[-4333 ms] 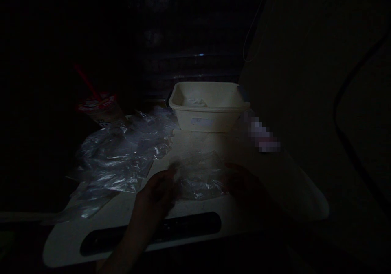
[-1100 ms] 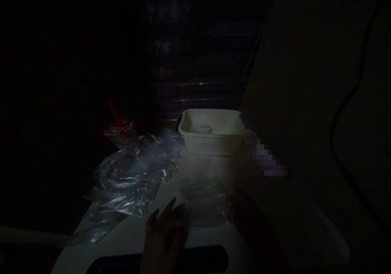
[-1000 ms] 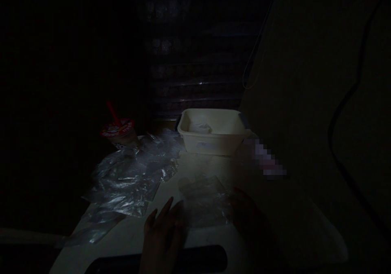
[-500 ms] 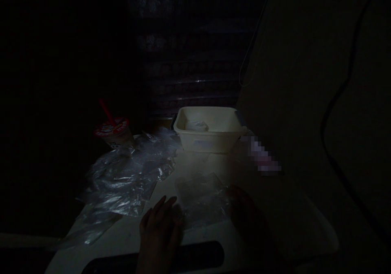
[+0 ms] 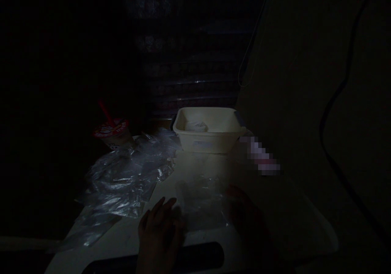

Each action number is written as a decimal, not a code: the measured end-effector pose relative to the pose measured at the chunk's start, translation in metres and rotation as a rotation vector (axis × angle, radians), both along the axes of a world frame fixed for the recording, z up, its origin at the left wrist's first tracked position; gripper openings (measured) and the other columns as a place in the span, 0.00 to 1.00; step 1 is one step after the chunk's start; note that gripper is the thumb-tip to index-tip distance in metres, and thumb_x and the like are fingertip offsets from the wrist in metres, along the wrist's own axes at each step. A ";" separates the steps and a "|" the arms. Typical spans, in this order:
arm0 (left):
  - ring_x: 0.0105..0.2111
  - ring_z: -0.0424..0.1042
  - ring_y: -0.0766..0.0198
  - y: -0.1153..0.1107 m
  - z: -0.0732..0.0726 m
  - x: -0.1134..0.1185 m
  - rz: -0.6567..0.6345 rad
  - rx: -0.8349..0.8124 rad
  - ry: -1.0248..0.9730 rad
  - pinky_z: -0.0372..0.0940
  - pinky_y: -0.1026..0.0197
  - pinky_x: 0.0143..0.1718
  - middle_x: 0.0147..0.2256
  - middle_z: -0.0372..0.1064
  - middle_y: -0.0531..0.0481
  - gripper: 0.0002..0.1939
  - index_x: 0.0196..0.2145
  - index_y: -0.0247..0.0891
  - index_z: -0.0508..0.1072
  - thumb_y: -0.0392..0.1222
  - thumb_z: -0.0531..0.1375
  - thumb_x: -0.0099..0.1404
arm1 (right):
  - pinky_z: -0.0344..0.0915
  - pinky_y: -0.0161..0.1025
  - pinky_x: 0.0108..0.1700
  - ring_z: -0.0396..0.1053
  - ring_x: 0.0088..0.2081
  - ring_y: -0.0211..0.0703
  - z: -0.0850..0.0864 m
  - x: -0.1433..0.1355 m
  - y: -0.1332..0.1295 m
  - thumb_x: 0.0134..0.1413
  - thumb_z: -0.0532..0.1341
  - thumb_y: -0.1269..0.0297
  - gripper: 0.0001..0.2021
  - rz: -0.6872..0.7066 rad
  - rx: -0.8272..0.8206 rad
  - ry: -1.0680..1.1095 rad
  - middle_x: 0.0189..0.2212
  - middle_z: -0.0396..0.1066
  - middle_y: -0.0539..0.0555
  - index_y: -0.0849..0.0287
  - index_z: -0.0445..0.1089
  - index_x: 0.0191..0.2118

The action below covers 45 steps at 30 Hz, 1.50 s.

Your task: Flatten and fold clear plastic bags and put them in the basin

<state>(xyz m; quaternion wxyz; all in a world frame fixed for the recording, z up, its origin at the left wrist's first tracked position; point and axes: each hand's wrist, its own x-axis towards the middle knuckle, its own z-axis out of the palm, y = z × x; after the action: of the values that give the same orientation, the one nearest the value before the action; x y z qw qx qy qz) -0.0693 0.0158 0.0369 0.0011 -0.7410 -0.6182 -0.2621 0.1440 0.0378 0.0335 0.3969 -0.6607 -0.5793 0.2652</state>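
Observation:
In dim light, a small clear plastic bag (image 5: 200, 206) is stretched between my two hands above the white tabletop. My left hand (image 5: 160, 229) is at its near left edge, fingers bent and thumb closed against the plastic. At the right edge, my right hand (image 5: 244, 211) is closed on the bag, though deep shadow hides most of its fingers. To the left lies a loose pile of clear plastic bags (image 5: 122, 184). Beyond the hands stands a cream plastic basin (image 5: 210, 142), with a whitish wrapped item (image 5: 196, 126) inside.
A drink cup (image 5: 117, 137) with a red straw stands behind the bag pile. A black bar-shaped object (image 5: 200, 255) lies at the near table edge. Right of the basin is a pixelated patch. A dark cable (image 5: 325, 119) hangs at the right.
The small bag has shifted and creased differently between my hands, its far edge changing shape. Both hands stay nearly in place.

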 end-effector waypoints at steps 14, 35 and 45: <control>0.47 0.59 0.53 0.002 -0.006 -0.001 0.017 0.034 0.050 0.54 0.46 0.42 0.43 0.66 0.49 0.11 0.37 0.43 0.68 0.42 0.51 0.57 | 0.61 0.40 0.45 0.64 0.44 0.44 0.001 -0.001 -0.002 0.47 0.48 0.62 0.19 0.015 0.011 -0.054 0.43 0.66 0.53 0.55 0.63 0.46; 0.49 0.57 0.53 0.000 0.004 0.018 0.052 0.081 0.173 0.54 0.48 0.44 0.48 0.60 0.46 0.18 0.48 0.40 0.62 0.38 0.49 0.59 | 0.62 0.42 0.45 0.64 0.44 0.43 0.002 0.002 0.000 0.41 0.48 0.71 0.22 0.120 0.029 -0.173 0.44 0.66 0.51 0.55 0.63 0.45; 0.54 0.46 0.51 0.023 0.003 0.042 -0.243 -0.014 0.421 0.53 0.49 0.49 0.54 0.48 0.34 0.26 0.52 0.25 0.52 0.44 0.46 0.61 | 0.63 0.40 0.44 0.64 0.43 0.42 0.000 0.001 -0.001 0.45 0.47 0.67 0.18 0.107 0.145 -0.258 0.42 0.67 0.54 0.58 0.65 0.42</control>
<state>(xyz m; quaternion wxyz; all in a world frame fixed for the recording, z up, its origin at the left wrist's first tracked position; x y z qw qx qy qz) -0.0269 0.0384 0.0396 0.0931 -0.8483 -0.5124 -0.0960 0.1448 0.0371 0.0332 0.3511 -0.6270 -0.6776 0.1563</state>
